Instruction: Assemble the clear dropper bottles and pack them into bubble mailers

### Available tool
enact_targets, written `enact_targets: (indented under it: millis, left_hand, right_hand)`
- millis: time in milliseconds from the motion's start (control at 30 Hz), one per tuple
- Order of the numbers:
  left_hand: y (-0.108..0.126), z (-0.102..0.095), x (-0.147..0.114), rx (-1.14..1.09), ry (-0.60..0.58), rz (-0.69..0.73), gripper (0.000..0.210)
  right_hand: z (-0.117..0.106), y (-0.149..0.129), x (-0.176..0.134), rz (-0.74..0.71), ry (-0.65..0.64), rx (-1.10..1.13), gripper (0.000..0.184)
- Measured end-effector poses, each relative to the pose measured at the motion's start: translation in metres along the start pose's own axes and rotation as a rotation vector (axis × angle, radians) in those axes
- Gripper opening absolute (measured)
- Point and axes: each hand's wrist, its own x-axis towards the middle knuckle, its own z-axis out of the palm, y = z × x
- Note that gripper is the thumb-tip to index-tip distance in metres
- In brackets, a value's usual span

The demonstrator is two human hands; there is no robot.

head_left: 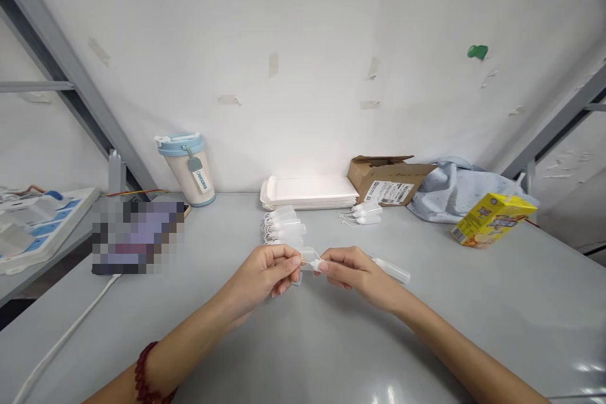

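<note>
The left hand and the right hand meet over the middle of the gray table. The right hand's fingers pinch a small white tip. The left hand's thumb and first finger press together on a thin stem that runs to the tip (it is so small that I cannot tell just what it is). The tip is between the two hands, just above the table. A small bottle lies on its side near the right hand. Past the left hand, more bottles lie in a row, with their thin ends to the left. A smaller bunch lies farther right, in front of a brown box. White trays sit in a pile by the wall, to the left of the box. To the right of the box is a pale blue cloth, and a yellow carton stands in front of it, leaning in this view. On the left are a cup with a blue lid and a phone with a white cord. A red bracelet is on the left arm.
</note>
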Motion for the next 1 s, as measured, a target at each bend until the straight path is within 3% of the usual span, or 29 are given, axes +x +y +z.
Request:
enact_targets:
  millis: [167,400,733,1000]
  left_hand:
    - [-0.004,0.002,0.000,0.188,0.054,0.096,0.023]
    - [-0.014,0.008,-0.002,0.281,0.105,0.121,0.022]
    - [-0.015,0.012,-0.004,0.282,0.104,0.141,0.020]
    - [-0.007,0.004,-0.002,0.231,0.034,0.111,0.020]
  right_hand:
    - [0.001,0.001,0.000,-0.005,0.006,-0.046,0.035]
    - [0.005,0.001,-0.001,-0.022,0.009,-0.193,0.036]
    - [0.008,-0.001,-0.001,-0.058,0.013,-0.225,0.037]
    - [0.005,-0.002,-0.001,-0.073,0.032,-0.078,0.036]
